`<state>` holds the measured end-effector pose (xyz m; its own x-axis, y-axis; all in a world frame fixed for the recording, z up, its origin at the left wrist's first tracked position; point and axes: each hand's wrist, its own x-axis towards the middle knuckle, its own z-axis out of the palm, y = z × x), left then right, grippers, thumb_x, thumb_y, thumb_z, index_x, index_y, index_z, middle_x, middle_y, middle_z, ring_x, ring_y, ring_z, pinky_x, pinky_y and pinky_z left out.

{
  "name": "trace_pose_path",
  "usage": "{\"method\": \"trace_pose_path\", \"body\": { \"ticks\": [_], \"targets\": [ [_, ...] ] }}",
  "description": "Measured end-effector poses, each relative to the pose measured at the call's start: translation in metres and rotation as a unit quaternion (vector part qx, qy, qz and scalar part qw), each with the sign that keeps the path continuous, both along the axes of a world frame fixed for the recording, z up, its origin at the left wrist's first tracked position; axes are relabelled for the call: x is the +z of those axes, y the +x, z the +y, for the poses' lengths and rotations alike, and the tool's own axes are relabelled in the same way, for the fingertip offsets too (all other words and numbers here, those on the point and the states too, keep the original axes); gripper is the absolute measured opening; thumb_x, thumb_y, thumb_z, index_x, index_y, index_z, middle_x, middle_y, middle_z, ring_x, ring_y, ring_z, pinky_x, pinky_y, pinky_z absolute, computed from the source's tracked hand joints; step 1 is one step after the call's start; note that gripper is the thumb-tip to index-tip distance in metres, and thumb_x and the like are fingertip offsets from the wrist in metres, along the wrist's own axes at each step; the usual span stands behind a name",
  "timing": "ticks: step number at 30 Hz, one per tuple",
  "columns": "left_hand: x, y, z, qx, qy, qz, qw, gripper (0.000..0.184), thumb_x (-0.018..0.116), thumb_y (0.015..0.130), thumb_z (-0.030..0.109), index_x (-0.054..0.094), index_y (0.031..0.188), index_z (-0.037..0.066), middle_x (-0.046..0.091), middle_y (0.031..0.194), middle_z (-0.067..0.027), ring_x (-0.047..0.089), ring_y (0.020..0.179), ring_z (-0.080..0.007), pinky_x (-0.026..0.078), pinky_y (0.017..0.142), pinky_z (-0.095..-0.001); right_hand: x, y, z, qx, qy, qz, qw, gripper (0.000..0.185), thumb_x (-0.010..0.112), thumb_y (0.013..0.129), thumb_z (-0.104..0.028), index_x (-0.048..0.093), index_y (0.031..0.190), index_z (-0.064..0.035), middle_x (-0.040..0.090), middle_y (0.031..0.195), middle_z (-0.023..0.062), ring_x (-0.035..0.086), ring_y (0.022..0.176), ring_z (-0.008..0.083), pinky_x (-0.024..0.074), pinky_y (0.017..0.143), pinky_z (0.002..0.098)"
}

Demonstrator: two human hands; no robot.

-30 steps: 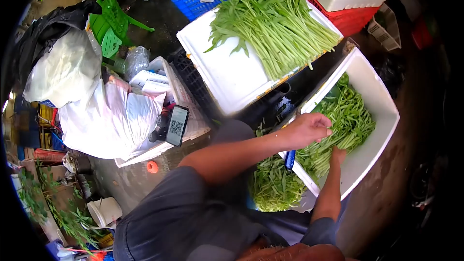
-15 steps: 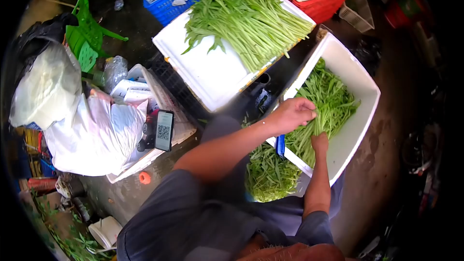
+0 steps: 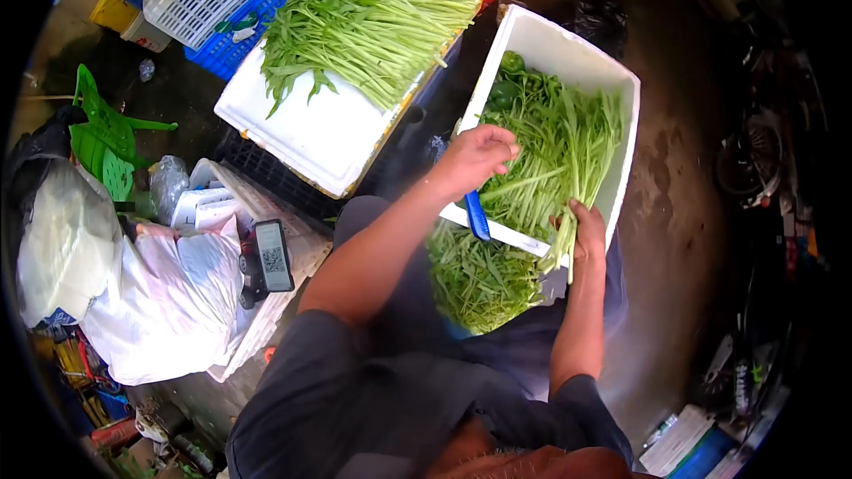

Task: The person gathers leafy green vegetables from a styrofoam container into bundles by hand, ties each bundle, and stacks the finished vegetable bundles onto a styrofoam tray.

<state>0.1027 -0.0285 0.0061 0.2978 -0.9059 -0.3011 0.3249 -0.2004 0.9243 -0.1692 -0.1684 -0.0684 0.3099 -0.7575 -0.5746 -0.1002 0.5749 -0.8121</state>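
My right hand (image 3: 587,231) is wrapped around the stem ends of a bunch of water spinach (image 3: 587,155) inside a white foam box (image 3: 621,80). The leafy end of that bunch points away from me. Over the box's left side hovers my left hand (image 3: 479,158), its fingers curled together; what they hold, if anything, is hidden. A blue handle-like object (image 3: 477,215) lies across the near rim, just below the left hand. More loose greens (image 3: 528,129) fill the box under both hands.
Trimmed greens (image 3: 484,288) lie in a heap by my legs. Ahead, a row of water spinach (image 3: 373,35) rests on a white foam lid (image 3: 293,137). Blue crates (image 3: 231,53) stand behind. A phone (image 3: 273,255) and white bags (image 3: 169,293) are to the left.
My right hand has drawn the bunch toward the box's right side, its stems now past the near rim. The left hand has moved off the greens to the left. The view has shifted.
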Motion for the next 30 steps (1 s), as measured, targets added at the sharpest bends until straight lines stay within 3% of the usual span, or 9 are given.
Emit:
{"method": "trace_pose_path", "body": {
  "ticks": [6, 7, 10, 14, 15, 16, 17, 23, 30],
  "targets": [
    [-0.015, -0.039, 0.007, -0.089, 0.018, -0.001, 0.996, 0.032, 0.075, 0.090, 0.025, 0.066, 0.110, 0.002, 0.069, 0.092, -0.0052, 0.061, 0.072, -0.0120, 0.050, 0.063, -0.0255, -0.010, -0.037, 0.076, -0.034, 0.080, -0.038, 0.995, 0.026, 0.056, 0.097, -0.007, 0.049, 0.121, 0.0003, 0.060, 0.089, 0.0145, 0.060, 0.059, 0.0228, 0.0622, 0.070, 0.0440],
    [-0.022, -0.048, 0.006, -0.126, 0.025, -0.054, 0.990, 0.043, 0.073, 0.092, 0.032, 0.064, 0.118, 0.000, 0.071, 0.100, -0.0095, 0.065, 0.085, -0.0164, 0.053, 0.074, -0.0296, -0.011, -0.043, 0.082, -0.030, 0.086, -0.035, 0.995, 0.027, 0.056, 0.097, -0.007, 0.049, 0.121, 0.0001, 0.060, 0.089, 0.0145, 0.060, 0.058, 0.0225, 0.0623, 0.070, 0.0436],
    [-0.031, -0.074, -0.007, -0.133, 0.009, -0.181, 0.974, 0.045, 0.075, 0.090, 0.030, 0.065, 0.118, -0.003, 0.072, 0.103, -0.0144, 0.068, 0.091, -0.0202, 0.054, 0.078, -0.0320, -0.006, -0.050, 0.090, -0.034, 0.058, -0.037, 0.997, 0.026, 0.055, 0.096, -0.005, 0.049, 0.121, -0.0004, 0.061, 0.088, 0.0140, 0.059, 0.055, 0.0213, 0.0621, 0.067, 0.0406],
    [-0.025, -0.088, -0.029, -0.222, 0.008, -0.366, 0.904, 0.058, 0.067, 0.093, 0.043, 0.062, 0.123, -0.006, 0.069, 0.113, -0.0245, 0.068, 0.102, -0.0354, 0.053, 0.092, -0.0391, 0.005, -0.063, 0.080, -0.031, 0.011, -0.066, 0.997, 0.026, 0.056, 0.094, -0.003, 0.050, 0.119, 0.0001, 0.060, 0.089, 0.0139, 0.058, 0.055, 0.0199, 0.0622, 0.064, 0.0374],
    [-0.040, -0.099, -0.036, -0.185, -0.016, -0.412, 0.892, 0.060, 0.066, 0.092, 0.045, 0.061, 0.125, -0.005, 0.069, 0.113, -0.0254, 0.067, 0.103, -0.0368, 0.052, 0.092, -0.0406, 0.022, -0.061, 0.081, -0.037, -0.005, -0.054, 0.998, 0.026, 0.058, 0.093, -0.004, 0.052, 0.118, 0.0000, 0.060, 0.089, 0.0136, 0.058, 0.057, 0.0193, 0.0623, 0.065, 0.0372],
    [-0.070, -0.109, -0.043, -0.148, -0.040, -0.456, 0.877, 0.062, 0.065, 0.092, 0.046, 0.060, 0.127, -0.005, 0.068, 0.113, -0.0263, 0.066, 0.103, -0.0383, 0.052, 0.092, -0.0421, 0.030, -0.066, 0.077, -0.032, 0.006, -0.070, 0.997, 0.037, 0.060, 0.090, -0.002, 0.050, 0.125, 0.0021, 0.060, 0.100, 0.0142, 0.065, 0.081, 0.0228, 0.0631, 0.069, 0.0385],
    [-0.086, -0.119, -0.049, -0.108, -0.064, -0.497, 0.858, 0.064, 0.064, 0.092, 0.047, 0.058, 0.129, -0.005, 0.068, 0.113, -0.0272, 0.066, 0.104, -0.0397, 0.051, 0.092, -0.0437, 0.041, -0.069, 0.076, -0.029, -0.009, -0.086, 0.996, 0.038, 0.061, 0.090, -0.002, 0.050, 0.126, 0.0018, 0.060, 0.101, 0.0134, 0.064, 0.083, 0.0222, 0.0633, 0.070, 0.0385],
    [-0.070, -0.150, -0.055, -0.202, 0.013, -0.361, 0.910, 0.056, 0.064, 0.095, 0.042, 0.059, 0.129, -0.002, 0.070, 0.103, -0.0229, 0.068, 0.087, -0.0364, 0.054, 0.079, -0.0429, 0.089, -0.070, 0.072, -0.030, -0.086, -0.143, 0.986, 0.033, 0.057, 0.090, 0.001, 0.055, 0.123, 0.0039, 0.063, 0.098, 0.0146, 0.065, 0.082, 0.0220, 0.0631, 0.071, 0.0393],
    [-0.015, -0.162, -0.048, -0.142, -0.007, -0.110, 0.984, 0.030, 0.061, 0.100, 0.031, 0.064, 0.107, 0.001, 0.063, 0.080, -0.0057, 0.060, 0.067, -0.0164, 0.052, 0.063, -0.0318, 0.118, -0.074, 0.067, -0.039, -0.096, -0.166, 0.981, 0.036, 0.064, 0.088, -0.004, 0.054, 0.122, 0.0037, 0.065, 0.091, 0.0159, 0.065, 0.066, 0.0225, 0.0625, 0.072, 0.0378]
  ]
}}
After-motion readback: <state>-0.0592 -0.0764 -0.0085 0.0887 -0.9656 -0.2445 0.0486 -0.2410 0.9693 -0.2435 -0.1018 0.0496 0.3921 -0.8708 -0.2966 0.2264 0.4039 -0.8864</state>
